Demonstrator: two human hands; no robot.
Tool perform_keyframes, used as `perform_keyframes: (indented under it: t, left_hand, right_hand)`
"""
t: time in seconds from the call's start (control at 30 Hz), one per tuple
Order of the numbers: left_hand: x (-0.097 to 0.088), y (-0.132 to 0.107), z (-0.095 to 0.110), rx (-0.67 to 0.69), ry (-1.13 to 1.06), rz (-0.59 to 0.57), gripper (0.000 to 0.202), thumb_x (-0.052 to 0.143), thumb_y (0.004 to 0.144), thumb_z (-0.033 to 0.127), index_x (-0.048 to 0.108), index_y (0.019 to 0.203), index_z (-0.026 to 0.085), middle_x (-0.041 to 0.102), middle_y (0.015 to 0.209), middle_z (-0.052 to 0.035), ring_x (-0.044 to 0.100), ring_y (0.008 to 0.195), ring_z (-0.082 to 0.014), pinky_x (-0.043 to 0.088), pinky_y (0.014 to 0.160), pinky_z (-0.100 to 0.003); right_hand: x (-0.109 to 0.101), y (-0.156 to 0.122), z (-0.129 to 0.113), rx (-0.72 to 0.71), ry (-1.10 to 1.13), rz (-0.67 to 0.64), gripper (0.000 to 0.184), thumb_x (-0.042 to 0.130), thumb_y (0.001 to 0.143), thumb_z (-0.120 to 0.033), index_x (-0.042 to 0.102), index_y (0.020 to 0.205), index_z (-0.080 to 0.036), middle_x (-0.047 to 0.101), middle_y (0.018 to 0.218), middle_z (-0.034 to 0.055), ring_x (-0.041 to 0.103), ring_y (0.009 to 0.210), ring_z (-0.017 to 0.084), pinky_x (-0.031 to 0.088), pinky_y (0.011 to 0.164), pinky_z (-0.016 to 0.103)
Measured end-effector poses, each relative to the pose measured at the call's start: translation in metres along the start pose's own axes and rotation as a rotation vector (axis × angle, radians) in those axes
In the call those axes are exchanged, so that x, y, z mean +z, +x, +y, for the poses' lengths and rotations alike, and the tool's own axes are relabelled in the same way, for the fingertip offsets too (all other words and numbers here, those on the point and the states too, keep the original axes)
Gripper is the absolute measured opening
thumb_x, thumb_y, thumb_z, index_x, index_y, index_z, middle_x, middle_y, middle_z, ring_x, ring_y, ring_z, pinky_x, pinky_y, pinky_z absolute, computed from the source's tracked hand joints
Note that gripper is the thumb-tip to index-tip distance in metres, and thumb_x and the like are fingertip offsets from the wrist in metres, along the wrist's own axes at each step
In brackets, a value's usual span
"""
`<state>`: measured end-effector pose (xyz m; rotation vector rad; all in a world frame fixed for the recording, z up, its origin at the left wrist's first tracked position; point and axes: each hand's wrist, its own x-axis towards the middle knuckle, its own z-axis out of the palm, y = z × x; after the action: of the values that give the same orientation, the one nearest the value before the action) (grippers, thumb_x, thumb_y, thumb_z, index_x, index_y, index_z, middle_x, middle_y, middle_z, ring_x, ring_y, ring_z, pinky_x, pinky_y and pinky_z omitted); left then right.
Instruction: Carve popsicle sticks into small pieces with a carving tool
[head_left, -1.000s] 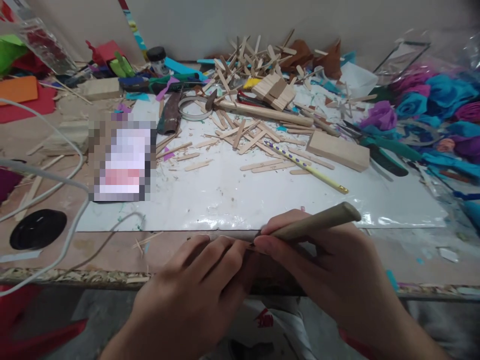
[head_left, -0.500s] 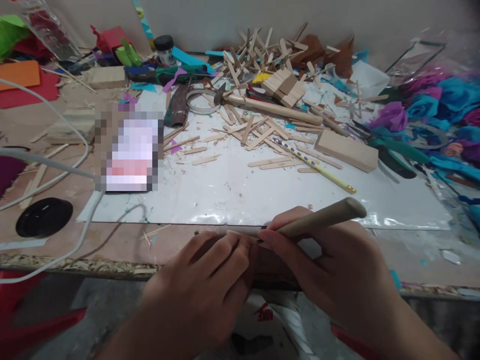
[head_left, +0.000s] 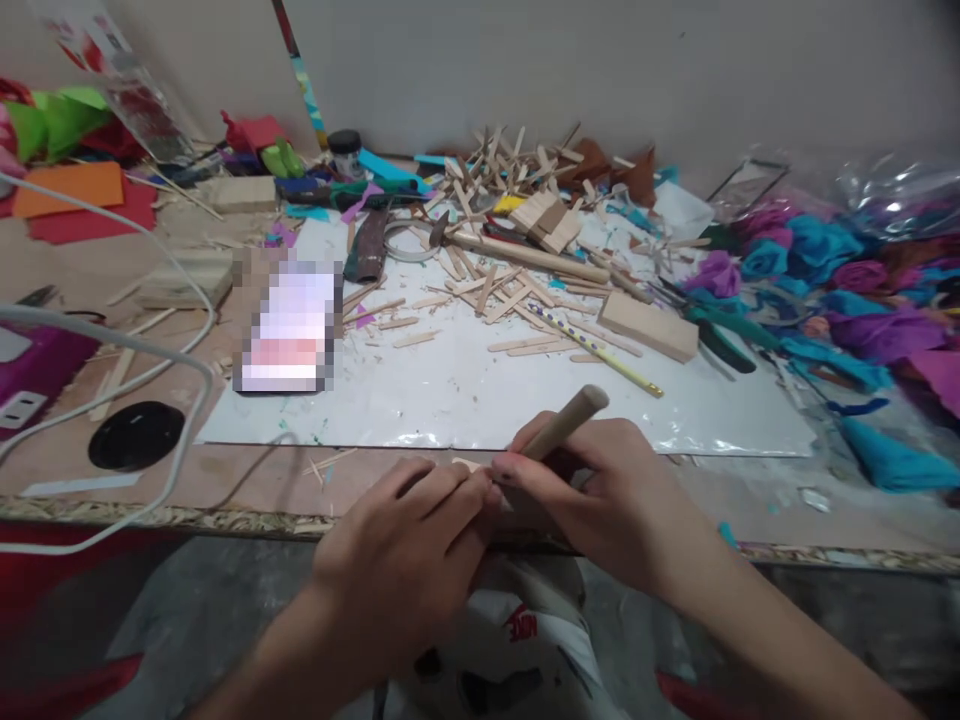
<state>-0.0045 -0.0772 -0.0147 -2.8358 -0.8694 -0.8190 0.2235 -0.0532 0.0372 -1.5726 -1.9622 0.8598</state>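
My right hand (head_left: 592, 480) is closed round a round wooden handle (head_left: 562, 435) of a tool. The handle slants up and away to the right, and its working end is hidden by my fingers. My left hand (head_left: 420, 540) lies close beside it, fingers bent and pressed together on a pale wooden craft stick (head_left: 469, 464), of which only a short part shows. Both hands meet at the front edge of the table, fingertips almost touching. Beyond them a yellow dotted pencil (head_left: 600, 350) and several loose craft sticks lie on a white sheet (head_left: 390, 410).
A phone (head_left: 289, 330) with a blurred screen lies left, near white cables (head_left: 202, 370) and a black lid (head_left: 136, 436). Farther back are a hammer (head_left: 525, 252), a tape roll (head_left: 412, 241), a wood block (head_left: 649, 325) and green-handled pliers (head_left: 724, 343). Crepe paper flowers (head_left: 817, 250) crowd the right.
The tool's handle has swung from lying nearly level to a steeper slant, and my right hand has turned with it. My left hand stays on the stick. The camera view has shifted.
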Motion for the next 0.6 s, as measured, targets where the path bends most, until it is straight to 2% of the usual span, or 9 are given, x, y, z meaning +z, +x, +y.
perform_keyframes:
  t: [0.07,0.17,0.3,0.37,0.47,0.6]
  left_hand:
    - [0.000,0.002,-0.001,0.002,0.004,0.002,0.031,0.053,0.123,0.025,0.081,0.119,0.012,0.085,0.116,-0.0054,0.072,0.111,-0.0243,0.054,0.102,-0.043]
    - [0.000,0.004,-0.001,-0.011,0.007,0.006,0.031,0.051,0.124,0.024,0.080,0.121,0.015,0.085,0.116,-0.0033,0.072,0.108,-0.0234,0.054,0.099,-0.043]
    - [0.001,0.004,0.002,-0.031,0.003,0.012,0.028,0.052,0.123,0.021,0.077,0.131,0.011,0.084,0.122,-0.0045,0.072,0.110,-0.0238,0.053,0.102,-0.044]
    - [0.002,0.003,0.003,-0.035,-0.002,0.021,0.027,0.054,0.123,0.021,0.075,0.136,0.010,0.083,0.126,-0.0050,0.071,0.113,-0.0239,0.052,0.106,-0.043]
    - [0.004,0.002,0.003,-0.051,-0.007,0.019,0.026,0.059,0.120,0.019,0.074,0.139,0.008,0.083,0.126,-0.0057,0.069,0.116,-0.0240,0.051,0.109,-0.043]
    - [0.004,0.000,0.003,-0.053,-0.036,-0.003,0.026,0.057,0.120,0.016,0.078,0.134,0.008,0.083,0.126,-0.0071,0.068,0.119,-0.0254,0.051,0.110,-0.045]
  right_hand:
    - [-0.003,0.000,-0.004,-0.007,0.017,-0.026,0.027,0.081,0.101,-0.033,0.080,0.075,-0.024,0.073,0.061,-0.0016,0.058,0.051,0.015,0.038,0.046,0.028]
    - [-0.009,-0.002,-0.010,-0.042,0.050,-0.008,0.031,0.080,0.103,-0.037,0.078,0.075,-0.024,0.080,0.072,0.0000,0.059,0.055,0.014,0.041,0.048,0.027]
    - [-0.019,-0.004,-0.013,-0.127,0.072,0.133,0.032,0.074,0.108,-0.036,0.076,0.077,-0.026,0.081,0.077,0.0001,0.070,0.066,0.017,0.053,0.062,0.030]
    - [-0.021,-0.007,-0.011,-0.170,0.077,0.235,0.029,0.073,0.110,-0.036,0.077,0.084,-0.028,0.081,0.079,-0.0001,0.073,0.069,0.018,0.054,0.065,0.031]
    - [-0.016,-0.011,-0.002,-0.218,0.066,0.312,0.023,0.073,0.112,-0.033,0.077,0.089,-0.030,0.080,0.077,-0.0017,0.070,0.062,0.017,0.050,0.057,0.031]
    - [-0.007,-0.012,0.011,-0.248,0.052,0.285,0.020,0.074,0.112,-0.031,0.076,0.091,-0.030,0.079,0.075,-0.0018,0.070,0.060,0.017,0.051,0.055,0.031]
